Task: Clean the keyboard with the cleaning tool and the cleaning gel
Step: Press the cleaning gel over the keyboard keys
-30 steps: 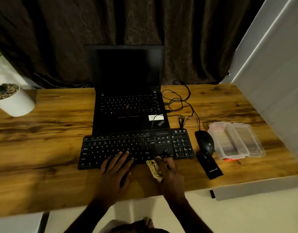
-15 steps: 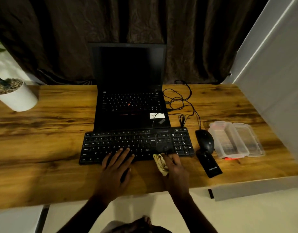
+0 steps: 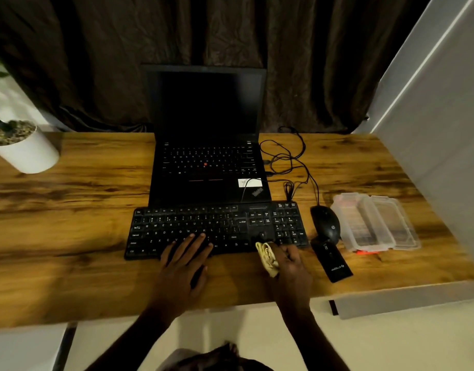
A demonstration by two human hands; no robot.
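Observation:
A black external keyboard (image 3: 203,226) lies on the wooden desk in front of an open laptop. My left hand (image 3: 185,261) rests flat with spread fingers on the keyboard's front edge, near the bottom letter row. My right hand (image 3: 292,266) grips a crumpled pale yellow lump, the cleaning gel (image 3: 268,257), pressed at the keyboard's front right edge by the arrow keys. A black flat cleaning tool (image 3: 332,262) lies on the desk just right of my right hand.
The black laptop (image 3: 209,167) stands open behind the keyboard. A black mouse (image 3: 326,223) with tangled cables (image 3: 286,159) sits to the right, then a clear plastic container (image 3: 375,223). A white plant pot (image 3: 24,151) stands at far left. The desk's front edge (image 3: 230,306) is close.
My right hand with the gel has slid rightward along the keyboard's front edge, from below the enter key toward the arrow keys. My left hand has stayed put.

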